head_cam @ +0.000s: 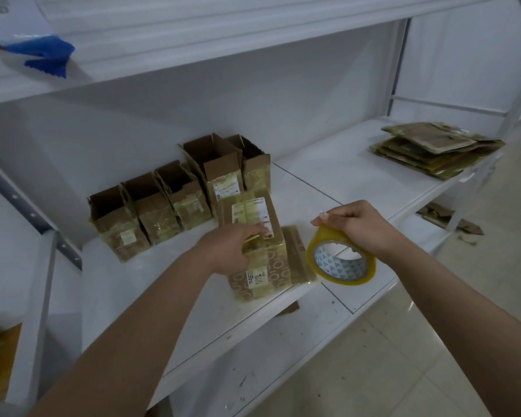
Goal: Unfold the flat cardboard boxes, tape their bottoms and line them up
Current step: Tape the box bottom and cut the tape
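I see a row of open brown cardboard boxes (151, 212) standing on the white metal shelf (328, 182), far left, backed against the rear wall. Five in line, touching side by side, flaps up, old yellowed tape and white labels on their fronts; the two at the right end are taller.

Just in front of the row's right end lies the brown cardboard box being taped (253, 236), closed face up, white shipping labels on top, printed ring pattern on its near side. It sits near the shelf's front edge, one flap (297, 254) lying out to its right.

Left hand (232, 248) rests on that box's top, fingers curled and pinching what looks like the tape end. Right hand (355, 224) is just right of the box, above the shelf, fingers clamped around the yellowish roll of clear packing tape (340, 260).

Bare shelf between the hands and the far-right stack of flat brown cardboard boxes (433, 152), which sits at the shelf's right end. Cardboard scraps (451, 219) on the tiled floor below it.
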Demonstrator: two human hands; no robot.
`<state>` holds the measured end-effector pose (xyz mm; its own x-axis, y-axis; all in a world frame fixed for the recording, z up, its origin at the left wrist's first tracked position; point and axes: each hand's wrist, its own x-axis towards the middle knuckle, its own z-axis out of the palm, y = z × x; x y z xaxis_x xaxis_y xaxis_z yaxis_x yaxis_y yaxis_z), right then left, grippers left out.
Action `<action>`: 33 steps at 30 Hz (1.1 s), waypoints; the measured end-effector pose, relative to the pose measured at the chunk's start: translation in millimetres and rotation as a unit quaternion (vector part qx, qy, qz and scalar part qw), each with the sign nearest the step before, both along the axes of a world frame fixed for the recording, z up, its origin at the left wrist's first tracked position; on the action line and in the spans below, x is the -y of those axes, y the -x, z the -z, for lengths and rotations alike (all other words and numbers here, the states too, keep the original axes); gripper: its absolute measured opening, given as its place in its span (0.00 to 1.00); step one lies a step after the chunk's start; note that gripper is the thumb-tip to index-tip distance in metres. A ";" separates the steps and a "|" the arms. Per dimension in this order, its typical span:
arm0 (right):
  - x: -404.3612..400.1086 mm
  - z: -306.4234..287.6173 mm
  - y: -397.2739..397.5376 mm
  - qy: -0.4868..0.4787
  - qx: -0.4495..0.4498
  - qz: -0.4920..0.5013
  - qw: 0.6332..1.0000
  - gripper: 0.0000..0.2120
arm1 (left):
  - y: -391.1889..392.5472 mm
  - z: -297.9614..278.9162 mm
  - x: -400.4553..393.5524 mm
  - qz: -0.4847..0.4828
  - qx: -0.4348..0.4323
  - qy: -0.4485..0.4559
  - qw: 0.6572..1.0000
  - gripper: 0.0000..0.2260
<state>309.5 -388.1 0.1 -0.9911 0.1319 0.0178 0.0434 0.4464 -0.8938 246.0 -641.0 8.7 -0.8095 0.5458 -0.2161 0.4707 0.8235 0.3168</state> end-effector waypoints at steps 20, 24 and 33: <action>23.8 -36.3 -0.1 0.168 0.077 -0.127 0.975 0.24 | -20.5 -18.9 -19.6 -0.206 -0.015 -0.406 0.890 0.13; 19.4 -40.2 7.6 0.158 0.080 -0.152 0.972 0.27 | -21.0 -9.0 1.4 -0.263 -0.020 -0.407 0.875 0.13; 19.7 -37.1 25.0 -0.077 0.070 -0.122 0.987 0.23 | -37.7 30.7 61.9 -0.353 -0.074 -0.404 0.841 0.17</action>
<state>284.4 -407.7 37.2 -0.9872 -0.1047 -0.1201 0.0356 0.5895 -0.8070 283.7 -703.0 -21.9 -0.9788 -0.1611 0.1265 0.0391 0.4594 0.8874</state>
